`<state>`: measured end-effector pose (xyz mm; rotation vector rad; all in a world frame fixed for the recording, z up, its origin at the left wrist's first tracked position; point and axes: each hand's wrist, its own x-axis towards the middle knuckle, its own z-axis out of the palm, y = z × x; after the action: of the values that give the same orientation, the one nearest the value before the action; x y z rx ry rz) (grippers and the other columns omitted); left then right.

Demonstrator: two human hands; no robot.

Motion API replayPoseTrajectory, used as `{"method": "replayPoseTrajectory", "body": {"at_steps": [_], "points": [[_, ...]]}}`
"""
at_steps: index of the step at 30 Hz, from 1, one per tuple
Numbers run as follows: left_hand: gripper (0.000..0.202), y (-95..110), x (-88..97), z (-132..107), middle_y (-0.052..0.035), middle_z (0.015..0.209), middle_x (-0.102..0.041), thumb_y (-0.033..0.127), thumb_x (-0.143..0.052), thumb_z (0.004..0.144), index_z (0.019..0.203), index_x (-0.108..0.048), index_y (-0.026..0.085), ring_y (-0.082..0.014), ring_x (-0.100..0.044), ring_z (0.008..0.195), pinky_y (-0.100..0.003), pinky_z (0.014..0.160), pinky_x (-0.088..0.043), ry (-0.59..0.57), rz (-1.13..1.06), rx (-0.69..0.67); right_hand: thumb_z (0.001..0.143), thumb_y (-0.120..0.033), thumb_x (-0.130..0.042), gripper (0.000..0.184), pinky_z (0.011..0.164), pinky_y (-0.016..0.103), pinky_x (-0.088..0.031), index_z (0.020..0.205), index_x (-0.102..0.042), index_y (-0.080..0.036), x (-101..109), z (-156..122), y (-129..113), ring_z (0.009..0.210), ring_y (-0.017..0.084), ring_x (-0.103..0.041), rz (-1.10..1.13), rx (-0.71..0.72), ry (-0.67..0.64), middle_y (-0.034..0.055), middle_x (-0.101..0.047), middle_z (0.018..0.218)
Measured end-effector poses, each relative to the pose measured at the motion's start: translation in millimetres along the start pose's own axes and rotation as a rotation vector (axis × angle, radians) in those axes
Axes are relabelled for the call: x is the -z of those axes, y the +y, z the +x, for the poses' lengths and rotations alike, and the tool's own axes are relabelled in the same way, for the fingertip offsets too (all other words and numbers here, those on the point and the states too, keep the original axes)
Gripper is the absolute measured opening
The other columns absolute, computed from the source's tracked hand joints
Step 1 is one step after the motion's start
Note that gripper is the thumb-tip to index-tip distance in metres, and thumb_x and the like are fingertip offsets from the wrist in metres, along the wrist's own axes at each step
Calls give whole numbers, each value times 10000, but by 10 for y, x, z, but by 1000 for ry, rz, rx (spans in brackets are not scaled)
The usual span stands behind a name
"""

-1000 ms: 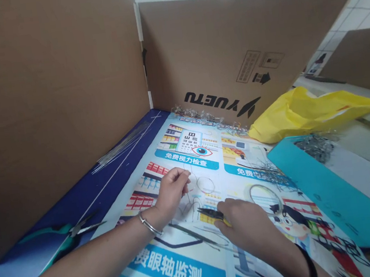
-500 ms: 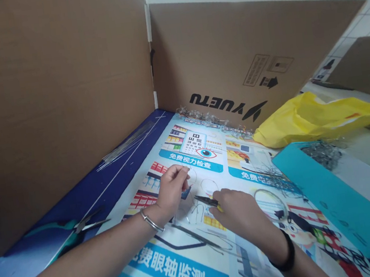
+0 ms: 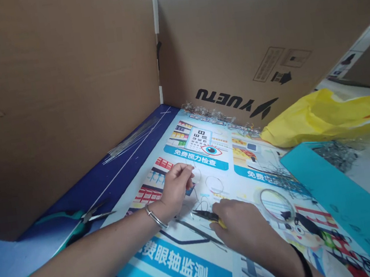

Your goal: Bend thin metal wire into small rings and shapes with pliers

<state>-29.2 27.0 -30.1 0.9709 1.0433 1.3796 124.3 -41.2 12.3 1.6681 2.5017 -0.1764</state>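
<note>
My left hand [image 3: 179,187] is closed in a pinch, with a thin wire [image 3: 196,194] running down from its fingertips. A bright bangle circles that wrist. To the right and slightly lower, my right hand [image 3: 242,222] grips needle-nose pliers [image 3: 204,214] with dark jaws and yellow handles. Their tips point left, at the lower part of the thin wires beneath my left hand; whether they bite on one I cannot tell. Bent wire pieces [image 3: 203,202] lie around the jaws on the printed sheet. A thin wire loop [image 3: 223,183] shows just beyond the pliers.
A teal-handled cutting tool [image 3: 86,216] lies at left, near a bundle of straight wires [image 3: 131,141]. Cardboard walls [image 3: 64,104] stand left and behind. At right are a wire coil [image 3: 292,208], a wire pile [image 3: 335,155], a yellow bag [image 3: 321,116] and a teal box [image 3: 355,216].
The view has shifted slightly, moving the scene rightward. The pliers have moved a little lower relative to my left hand, which keeps its pinch.
</note>
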Motion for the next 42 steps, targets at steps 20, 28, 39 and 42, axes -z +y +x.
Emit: {"method": "replayPoseTrajectory", "body": {"at_steps": [20, 28, 39, 42], "points": [[240, 35, 29, -84, 48, 522, -498, 344, -592, 798, 645, -521, 174, -69, -425, 457, -197, 467, -340, -27, 12, 34, 836, -296, -477, 164, 565, 291, -329, 834, -614, -205, 70, -8, 166, 757, 230, -631, -104, -100, -60, 54, -662, 818], [239, 32, 30, -95, 50, 539, -502, 343, -589, 803, 653, -510, 174, -68, -425, 461, -198, 468, -334, -27, 23, 41, 854, -309, -479, 170, 565, 287, -317, 879, -610, -203, 108, 13, 238, 780, 228, -618, -148, -152, 33, 53, -646, 836], [248, 45, 14, -104, 55, 530, -502, 374, -606, 781, 652, -527, 177, -71, -429, 452, -202, 463, -325, -37, 2, 53, 835, -245, -522, 109, 599, 290, -327, 834, -613, -185, 19, 109, 273, 770, 208, -584, -221, -101, 93, 62, -622, 817], [251, 49, 11, -103, 55, 523, -505, 376, -611, 774, 647, -525, 177, -70, -428, 443, -203, 459, -320, -35, 7, 60, 829, -210, -522, 100, 589, 293, -326, 824, -619, -188, -18, 105, 273, 759, 215, -580, -240, -89, 96, 63, -619, 812]]}}
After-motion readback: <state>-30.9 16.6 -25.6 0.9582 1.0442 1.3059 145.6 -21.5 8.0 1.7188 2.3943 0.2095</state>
